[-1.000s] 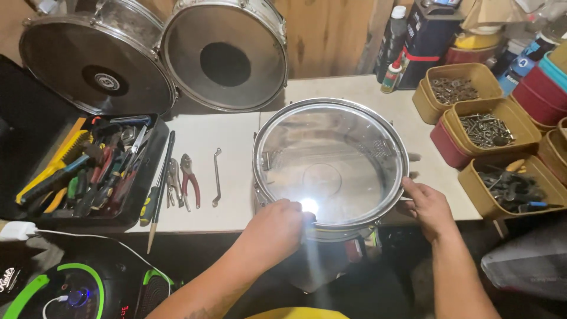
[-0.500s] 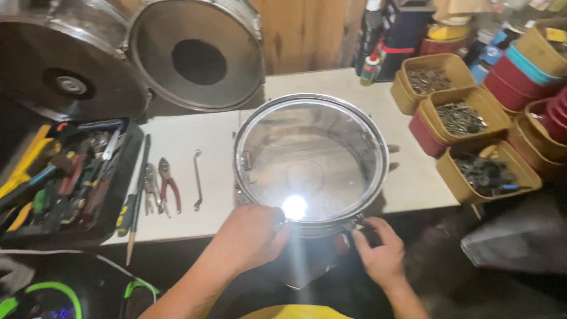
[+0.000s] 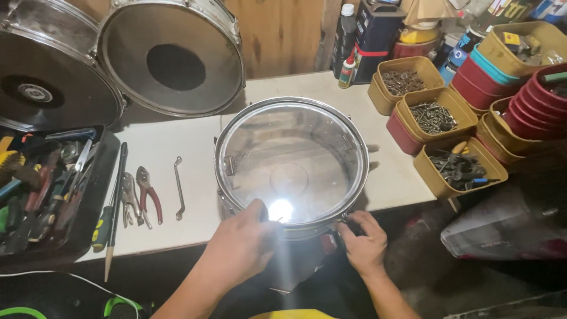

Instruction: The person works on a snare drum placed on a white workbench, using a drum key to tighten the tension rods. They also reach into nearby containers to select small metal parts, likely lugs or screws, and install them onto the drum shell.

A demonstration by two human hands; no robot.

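Note:
A drum [image 3: 292,159] with a clear head and chrome rim stands at the near edge of the white workbench [image 3: 177,145]. My left hand [image 3: 242,245] grips the rim at its near side, next to a bright glare spot. My right hand [image 3: 363,239] is closed on a small part at the drum's near-right rim; what the fingers hold is hidden.
Two larger drums [image 3: 171,56] lean against the wooden wall at the back left. A black toolbox [image 3: 50,189] of hand tools sits at left, with a screwdriver [image 3: 112,207], pliers [image 3: 144,195] and a bent key [image 3: 179,189] beside it. Tubs of screws [image 3: 437,118] crowd the right.
My right hand has moved from the drum's right side round to its near-right edge. The view has shifted closer and to the left hand's side.

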